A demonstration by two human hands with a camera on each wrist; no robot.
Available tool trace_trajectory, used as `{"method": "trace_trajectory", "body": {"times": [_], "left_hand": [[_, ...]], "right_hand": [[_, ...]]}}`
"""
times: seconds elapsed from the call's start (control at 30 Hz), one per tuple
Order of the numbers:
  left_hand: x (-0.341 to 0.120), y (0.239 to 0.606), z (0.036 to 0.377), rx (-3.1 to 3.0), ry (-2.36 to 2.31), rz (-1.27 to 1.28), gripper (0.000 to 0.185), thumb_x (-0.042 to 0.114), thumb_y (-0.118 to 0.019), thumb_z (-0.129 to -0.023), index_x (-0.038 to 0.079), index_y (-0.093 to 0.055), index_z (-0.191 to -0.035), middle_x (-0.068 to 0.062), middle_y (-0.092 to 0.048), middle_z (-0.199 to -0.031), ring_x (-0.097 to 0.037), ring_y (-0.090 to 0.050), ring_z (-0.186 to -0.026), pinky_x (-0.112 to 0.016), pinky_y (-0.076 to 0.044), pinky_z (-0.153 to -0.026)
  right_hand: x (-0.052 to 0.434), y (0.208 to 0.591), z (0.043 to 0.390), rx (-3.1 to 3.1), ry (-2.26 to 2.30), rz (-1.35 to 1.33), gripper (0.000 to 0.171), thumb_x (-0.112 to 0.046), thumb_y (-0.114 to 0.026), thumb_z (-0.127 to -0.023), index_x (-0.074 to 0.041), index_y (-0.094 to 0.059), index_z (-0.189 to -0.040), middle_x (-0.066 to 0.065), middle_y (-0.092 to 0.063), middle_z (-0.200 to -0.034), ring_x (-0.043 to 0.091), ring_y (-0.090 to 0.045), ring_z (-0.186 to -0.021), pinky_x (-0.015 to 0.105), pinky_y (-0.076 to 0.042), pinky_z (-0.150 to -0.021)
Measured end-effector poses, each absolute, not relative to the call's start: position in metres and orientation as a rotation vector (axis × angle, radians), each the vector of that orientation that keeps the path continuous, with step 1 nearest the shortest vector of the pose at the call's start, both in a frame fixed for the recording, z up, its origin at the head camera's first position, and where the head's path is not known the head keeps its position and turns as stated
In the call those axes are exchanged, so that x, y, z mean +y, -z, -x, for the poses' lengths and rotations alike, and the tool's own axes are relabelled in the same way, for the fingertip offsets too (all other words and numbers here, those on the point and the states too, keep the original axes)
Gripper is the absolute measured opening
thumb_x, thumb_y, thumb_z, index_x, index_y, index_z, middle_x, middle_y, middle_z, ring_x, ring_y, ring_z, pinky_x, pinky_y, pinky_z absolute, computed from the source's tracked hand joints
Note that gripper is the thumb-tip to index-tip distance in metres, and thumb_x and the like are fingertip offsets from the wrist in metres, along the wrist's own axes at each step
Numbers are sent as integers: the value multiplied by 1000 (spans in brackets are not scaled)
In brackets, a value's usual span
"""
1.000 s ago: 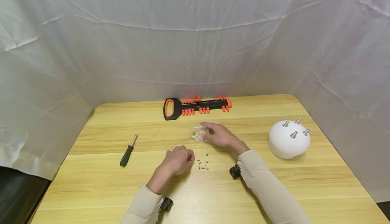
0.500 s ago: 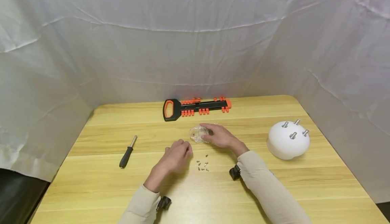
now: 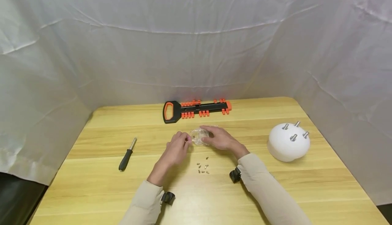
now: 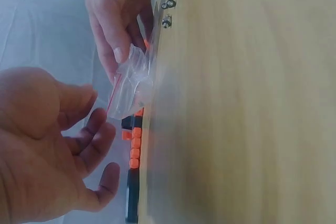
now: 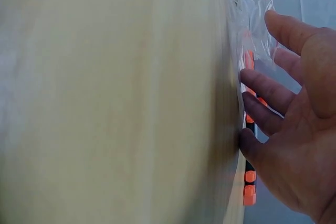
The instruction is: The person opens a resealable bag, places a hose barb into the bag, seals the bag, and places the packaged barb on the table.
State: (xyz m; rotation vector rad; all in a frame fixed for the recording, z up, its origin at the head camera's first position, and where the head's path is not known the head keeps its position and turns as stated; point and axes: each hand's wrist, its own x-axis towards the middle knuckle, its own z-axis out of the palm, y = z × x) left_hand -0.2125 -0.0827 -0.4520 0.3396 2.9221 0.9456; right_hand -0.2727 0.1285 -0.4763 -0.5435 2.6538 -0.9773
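Note:
A small clear plastic bag point(image 3: 199, 136) with a red zip line stands on the wooden table point(image 3: 275, 184) at mid-table. My right hand point(image 3: 209, 135) pinches it between thumb and fingers, as the left wrist view shows on the bag point(image 4: 131, 85). My left hand point(image 3: 186, 140) hovers at the bag's left side with fingers loosely curled; nothing shows between them point(image 4: 95, 109). Several small metal screws point(image 3: 203, 169) lie loose on the table just in front of both hands. In the right wrist view my thumb rests against the bag point(image 5: 252, 9).
A black and orange bit holder point(image 3: 196, 109) lies along the back edge. A black-handled screwdriver point(image 3: 126, 156) lies at the left. A white dome point(image 3: 288, 143) with several metal posts sits at the right. White cloth walls surround the table.
My left hand has lifted from beside the loose screws and moved forward to the bag's mouth. The right hand has stayed on the bag.

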Motion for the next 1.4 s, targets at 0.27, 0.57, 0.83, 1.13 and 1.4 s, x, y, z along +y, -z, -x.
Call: {"method": "trace_trajectory", "body": {"times": [0.27,0.57,0.83,1.13,1.4], "left_hand": [[-77,453,228,2941,-959,-309,13,25,-48,-102,17,-58,-102,-2,-49,-111,-20,-48,-104,-43,-39,-84],[-70,455,241,2915,-937,-242,12,26,-51,-101,19,-61,-100,-2,-49,-113,-18,-50,-105,-47,-37,-85],[-69,457,245,2917,-905,-200,12,28,-53,-100,21,-62,-101,0,-50,-111,-16,-51,-99,-45,-38,-85],[-71,453,241,2931,-992,-208,14,30,-54,-99,19,-61,-105,0,-52,-111,-15,-55,-91,-38,-46,-82],[-76,447,225,2988,-946,-298,16,29,-56,-98,17,-63,-105,-2,-57,-106,-16,-54,-86,-40,-46,-77]], "right_hand": [[128,476,272,2646,991,532,57,-42,-60,-94,-32,-41,-147,1,-43,-151,29,-38,-140,52,-30,-113],[127,476,271,2662,976,548,57,-41,-60,-94,-32,-40,-147,2,-44,-150,28,-42,-137,51,-35,-110],[127,476,272,2671,970,557,57,-41,-60,-94,-32,-41,-147,1,-44,-150,29,-40,-139,51,-32,-112],[128,476,271,2679,962,566,56,-41,-60,-94,-32,-42,-146,2,-45,-150,29,-41,-138,52,-33,-111],[128,477,272,2671,980,555,56,-40,-61,-94,-31,-42,-146,2,-45,-150,29,-41,-138,52,-32,-111]]}}
